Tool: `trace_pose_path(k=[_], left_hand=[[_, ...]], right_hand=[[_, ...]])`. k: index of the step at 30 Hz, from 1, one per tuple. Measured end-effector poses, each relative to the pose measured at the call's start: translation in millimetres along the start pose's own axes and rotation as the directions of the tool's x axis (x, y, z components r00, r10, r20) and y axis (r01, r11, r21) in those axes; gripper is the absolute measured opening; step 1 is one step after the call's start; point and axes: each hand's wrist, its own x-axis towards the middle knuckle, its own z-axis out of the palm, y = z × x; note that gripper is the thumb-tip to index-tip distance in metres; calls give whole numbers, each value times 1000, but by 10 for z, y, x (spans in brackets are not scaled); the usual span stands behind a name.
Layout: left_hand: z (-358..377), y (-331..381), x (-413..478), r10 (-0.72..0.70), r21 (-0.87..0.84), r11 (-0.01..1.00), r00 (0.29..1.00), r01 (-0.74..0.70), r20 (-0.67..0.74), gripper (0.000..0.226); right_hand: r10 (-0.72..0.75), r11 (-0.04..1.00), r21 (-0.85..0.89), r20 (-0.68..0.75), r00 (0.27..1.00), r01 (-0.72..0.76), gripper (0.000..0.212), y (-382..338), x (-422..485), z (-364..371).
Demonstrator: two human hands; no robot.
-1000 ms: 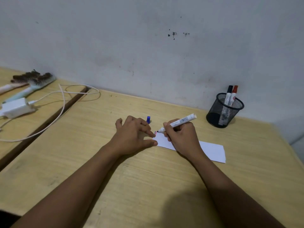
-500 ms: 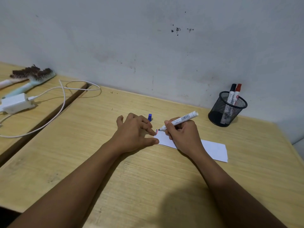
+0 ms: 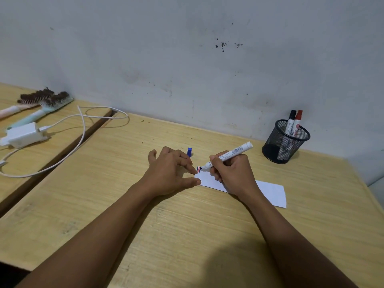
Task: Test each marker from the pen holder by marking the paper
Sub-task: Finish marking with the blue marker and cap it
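A white strip of paper (image 3: 270, 193) lies on the wooden desk (image 3: 187, 235). My right hand (image 3: 232, 175) grips an uncapped white marker (image 3: 230, 155), its tip touching the paper's left end, where red and blue marks show. My left hand (image 3: 172, 171) lies flat with fingers spread, its fingertips pressing the paper's left edge. A blue marker cap (image 3: 189, 152) stands on the desk just behind my left hand. The black mesh pen holder (image 3: 284, 142) at the back right holds a black-capped marker (image 3: 291, 121) and a red-capped marker (image 3: 297, 122).
A second desk (image 3: 41, 146) at the left carries a white charger (image 3: 22, 135) with its cable (image 3: 81, 132) looping across the gap, and two hairbrushes (image 3: 41, 102). A grey wall (image 3: 187, 59) runs along the back. The desk's right edge is near the holder.
The marker tip has stayed at the paper's left end and the marks there have grown slightly. Both hands keep their places; the camera shifted a little.
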Motion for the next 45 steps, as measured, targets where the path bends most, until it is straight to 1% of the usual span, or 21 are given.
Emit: trace_pose_path(k=[3, 5, 8, 9, 10, 12, 14, 17, 19, 20, 22, 23, 26, 30, 34, 37, 39, 41, 43, 44, 45], left_hand=[[1, 29, 6, -21, 32, 999, 1000, 22, -17, 43], [17, 36, 13, -31, -14, 999, 999, 30, -43, 44], [31, 39, 90, -128, -205, 975, 975, 90, -181, 40], [11, 46, 143, -172, -222, 967, 963, 124, -209, 38], [-21, 56, 201, -202, -192, 967, 960, 165, -194, 38], [-95, 77, 314, -220, -56, 975, 972, 216, -78, 43], [-162, 115, 374, -205, 63, 977, 979, 205, -9, 31], [-244, 227, 395, -188, 95, 977, 981, 191, -45, 13], [-289, 369, 409, -200, -17, 980, 975, 199, -93, 7], [-312, 461, 417, -217, -138, 970, 971, 202, -103, 6], [-357, 665, 413, -219, -435, 885, 973, 167, -71, 3], [-386, 780, 397, -192, -539, 831, 980, 135, -51, 5], [-461, 1084, 381, -44, -646, 763, 999, 26, -11, 11], [-501, 1387, 384, 80, -624, 778, 997, -73, -17, 12], [-469, 1618, 393, 142, -596, 792, 989, -132, -30, 11], [-412, 1776, 397, 148, -577, 797, 984, -180, -103, 7], [-356, 1873, 408, 185, -468, 845, 962, -260, -201, 7], [-314, 1965, 426, 251, -341, 878, 929, -337, -271, 9], [-333, 2050, 480, 273, -314, 881, 922, -355, -276, 10], [-366, 2089, 532, 267, -322, 879, 923, -351, -276, 10], [-411, 2125, 600, 256, -327, 879, 923, -346, -288, 10]], right_hand=[[12, 981, 192, -14, 1000, -9, 17, -89, 30, -92], [-2, 963, 268, -40, 999, 13, 17, -167, 50, -147], [-35, 963, 263, -76, 996, 54, 17, -273, 65, -223], [-42, 965, 255, -84, 996, 62, 17, -303, 66, -248], [-43, 964, 256, -95, 995, 66, 16, -329, 67, -270], [-37, 963, 262, -120, 992, 67, 16, -371, 60, -315], [-36, 964, 257, -133, 990, 70, 17, -399, 29, -352], [-21, 957, 284, -152, 988, 65, 18, -427, -33, -413], [3, 941, 334, -180, 984, 59, 19, -472, -63, -477], [20, 929, 367, -197, 980, 55, 20, -505, -75, -514], [55, 898, 437, -231, 971, 53, 22, -580, -102, -584], [61, 883, 465, -243, 968, 61, 22, -625, -120, -618], [32, 864, 493, -261, 965, 105, 22, -777, -192, -714], [-14, 881, 453, -271, 963, 140, 24, -956, -332, -910], [-24, 911, 400, -197, 980, 103, 24, -1034, -464, -1101], [-40, 923, 367, -207, 977, 115, 28, -1056, -512, -1210], [-34, 935, 337, -232, 972, 113, 30, -1045, -513, -1286], [-3, 925, 371, -213, 977, 84, 32, -1052, -502, -1363], [39, 904, 426, -169, 985, 37, 36, -1077, -470, -1453], [63, 910, 413, -178, 982, 16, 41, -1100, -444, -1499], [77, 940, 342, -228, 971, 6, 47, -1117, -409, -1552]])
